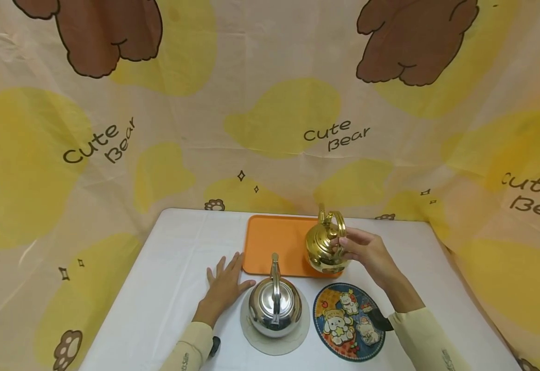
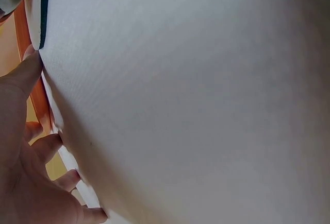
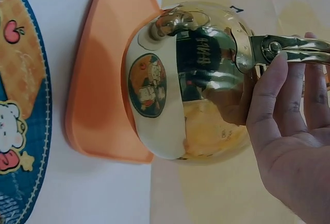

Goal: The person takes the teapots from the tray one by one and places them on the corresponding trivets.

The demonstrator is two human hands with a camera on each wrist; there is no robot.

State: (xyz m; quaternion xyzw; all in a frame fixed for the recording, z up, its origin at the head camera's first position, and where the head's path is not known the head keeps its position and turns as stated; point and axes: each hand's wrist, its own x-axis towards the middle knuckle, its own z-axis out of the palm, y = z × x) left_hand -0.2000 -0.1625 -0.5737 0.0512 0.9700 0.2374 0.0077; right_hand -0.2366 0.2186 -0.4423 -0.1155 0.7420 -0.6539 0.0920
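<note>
My right hand (image 1: pixel 367 252) grips the handle of a shiny gold kettle (image 1: pixel 321 250) over the right end of an orange tray (image 1: pixel 274 234). In the right wrist view, the thumb and fingers are at the base of the gold kettle's handle (image 3: pixel 289 49). Whether the kettle's bottom touches the tray cannot be told. My left hand (image 1: pixel 225 286) lies on the white table with its fingers spread, near the tray's left front corner. Just right of its thumb, a silver kettle (image 1: pixel 270 312) stands upright on a pale round mat (image 1: pixel 276 348), handle raised.
A round blue mat with cartoon animals (image 1: pixel 344 345) lies on the table to the right of the silver kettle. The white table (image 1: pixel 177 247) ends at a patterned cloth backdrop (image 1: pixel 270 113) behind the tray.
</note>
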